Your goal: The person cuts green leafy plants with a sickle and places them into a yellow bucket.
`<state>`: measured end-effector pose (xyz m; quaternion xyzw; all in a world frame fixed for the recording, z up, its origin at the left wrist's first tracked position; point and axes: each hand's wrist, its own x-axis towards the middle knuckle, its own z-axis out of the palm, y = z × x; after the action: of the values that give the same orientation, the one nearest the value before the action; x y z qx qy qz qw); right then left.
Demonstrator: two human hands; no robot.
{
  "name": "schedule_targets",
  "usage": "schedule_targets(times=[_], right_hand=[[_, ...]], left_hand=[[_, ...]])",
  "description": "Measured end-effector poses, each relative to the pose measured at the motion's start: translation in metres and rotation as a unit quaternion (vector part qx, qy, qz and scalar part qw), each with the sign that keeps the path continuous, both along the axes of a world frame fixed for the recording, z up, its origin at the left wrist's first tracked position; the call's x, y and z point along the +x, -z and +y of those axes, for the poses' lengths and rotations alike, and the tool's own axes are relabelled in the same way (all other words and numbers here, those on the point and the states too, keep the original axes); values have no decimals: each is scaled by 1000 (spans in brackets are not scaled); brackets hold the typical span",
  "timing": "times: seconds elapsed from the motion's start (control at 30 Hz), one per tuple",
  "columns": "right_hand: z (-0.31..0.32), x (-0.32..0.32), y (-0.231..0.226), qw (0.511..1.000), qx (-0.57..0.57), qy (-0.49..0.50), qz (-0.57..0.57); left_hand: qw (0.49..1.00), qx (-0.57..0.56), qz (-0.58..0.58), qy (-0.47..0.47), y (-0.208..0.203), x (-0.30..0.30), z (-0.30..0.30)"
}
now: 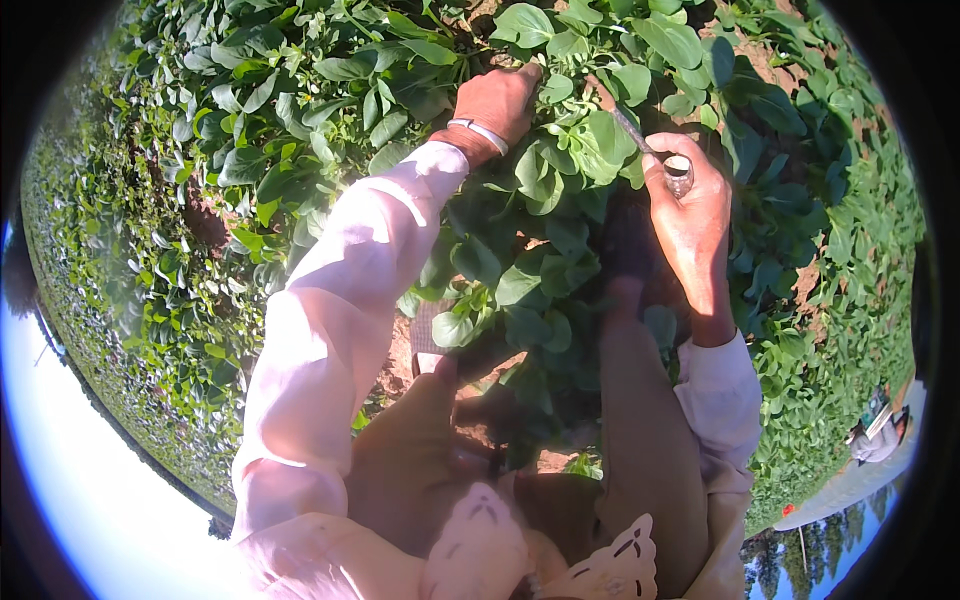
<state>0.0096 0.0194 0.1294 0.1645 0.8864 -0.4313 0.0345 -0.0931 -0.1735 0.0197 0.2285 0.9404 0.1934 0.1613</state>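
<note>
My left hand (495,106), with a pale band at its wrist, reaches in among broad green leaves. Its fingers are curled and their tips vanish into the foliage, so what they grip is hidden. My right hand (692,200) is closed round a small hand tool (632,130) with a thin metal shaft and a round metallic handle end. The tool's tip points up and left, toward a light-green leafy plant (590,140) between my two hands. Leaves partly cover the far end of the tool, and its blade shape is unclear.
Dense leafy plants (240,150) spread on both sides, with reddish soil (395,365) showing between them. My bent legs (650,440) are close to the low plants in front of me. A grey bundle (880,440) lies at the field's right edge, near distant trees.
</note>
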Motion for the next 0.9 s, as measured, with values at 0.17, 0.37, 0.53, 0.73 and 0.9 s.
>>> schedule_targets(times=[0.17, 0.37, 0.53, 0.73, 0.9], right_hand=[[-4, -3, -5, 999, -40, 20, 21], [-21, -17, -5, 993, 17, -113, -42], [-12, -1, -15, 980, 145, -133, -42], [14, 16, -11, 972, 198, -88, -92], [16, 19, -6, 986, 123, -48, -100]], left_hand=[[892, 398, -44, -210, 20, -29, -50], [658, 574, -282, -398, -69, -27, -66], [715, 510, -263, -400, -64, -24, -79], [864, 452, -203, -89, -43, -2, -27], [958, 277, -70, -18, -2, 16, -14]])
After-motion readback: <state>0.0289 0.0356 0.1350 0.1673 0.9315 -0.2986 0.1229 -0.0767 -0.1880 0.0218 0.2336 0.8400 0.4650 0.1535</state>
